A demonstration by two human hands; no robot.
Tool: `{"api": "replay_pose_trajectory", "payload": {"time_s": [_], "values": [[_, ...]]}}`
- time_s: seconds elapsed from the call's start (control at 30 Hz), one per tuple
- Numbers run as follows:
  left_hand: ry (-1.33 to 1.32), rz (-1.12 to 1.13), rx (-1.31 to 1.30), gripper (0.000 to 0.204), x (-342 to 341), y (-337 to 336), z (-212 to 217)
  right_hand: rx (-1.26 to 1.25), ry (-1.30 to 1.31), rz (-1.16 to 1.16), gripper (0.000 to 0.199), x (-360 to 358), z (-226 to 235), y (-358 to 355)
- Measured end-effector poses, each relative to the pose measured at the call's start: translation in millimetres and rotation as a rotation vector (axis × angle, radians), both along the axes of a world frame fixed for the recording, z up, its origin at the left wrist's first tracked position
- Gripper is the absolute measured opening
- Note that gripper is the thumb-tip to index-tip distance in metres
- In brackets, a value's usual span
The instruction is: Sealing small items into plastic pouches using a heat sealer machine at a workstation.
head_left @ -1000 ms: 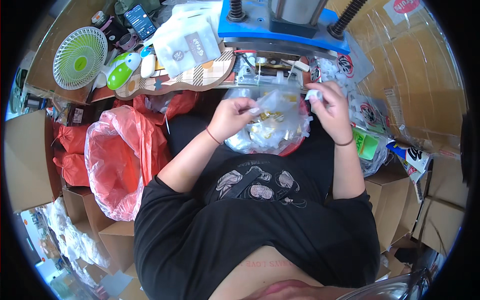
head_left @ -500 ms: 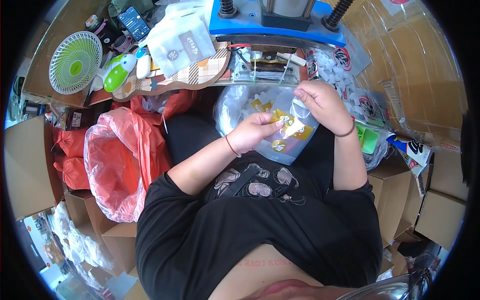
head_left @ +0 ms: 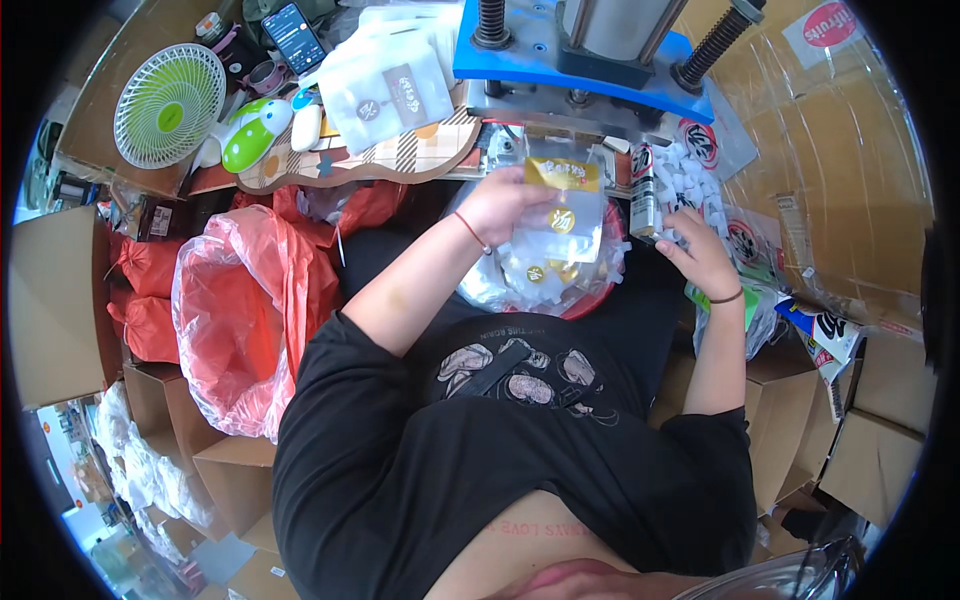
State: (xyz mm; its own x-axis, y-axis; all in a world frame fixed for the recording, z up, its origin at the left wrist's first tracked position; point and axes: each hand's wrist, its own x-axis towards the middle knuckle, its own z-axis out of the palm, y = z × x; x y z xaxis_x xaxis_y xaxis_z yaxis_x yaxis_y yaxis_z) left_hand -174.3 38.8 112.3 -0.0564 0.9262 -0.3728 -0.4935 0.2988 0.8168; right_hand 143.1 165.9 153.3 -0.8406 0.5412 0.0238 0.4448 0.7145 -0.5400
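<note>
1. Left hand raised in front of the chest, fingers closed on the left edge of a clear plastic pouch with a gold label strip and a round gold sticker; pouch held upright, just below the blue-topped metal press machine; red cord bracelet visible on that wrist.
2. Right hand lower and to the right, well apart from the pouch; fingertips resting among a heap of small white plastic pieces; grip there not resolvable, cannot tell whether anything is pinched; dark band on the wrist.
3. Beneath the pouch, on the lap: red-rimmed basin filled with more clear pouches bearing gold stickers.
4. To the left of the person: large translucent red plastic bag, mouth open, standing among brown cardboard boxes.
5. On the wooden, checker-edged tabletop above the left forearm: stack of white frosted flat pouches; green-and-white oval gadget; small round fan with green grille; smartphone with lit screen further back.
6. Right side: more cardboard boxes; printed packets lying just beside them.
</note>
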Motion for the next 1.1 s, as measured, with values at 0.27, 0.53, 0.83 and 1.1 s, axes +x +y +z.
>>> {"api": "replay_pose_trajectory", "payload": {"time_s": [0.27,0.53,0.83,1.1], "values": [[2.155,0.519,0.262,0.062,-103,-27,-10,0.074,0.121,-0.226,0.027,13,-5,2],[1.493,0.095,0.283,0.033,-77,-63,-28,-0.105,0.452,-0.119,0.022,-51,8,-35],[0.420,-0.127,0.244,0.016,9,-61,8,-0.161,0.613,0.044,0.021,-106,49,-39],[-0.076,-0.338,0.179,0.023,53,-59,3,-0.494,0.232,0.222,0.026,-62,54,-13]]}}
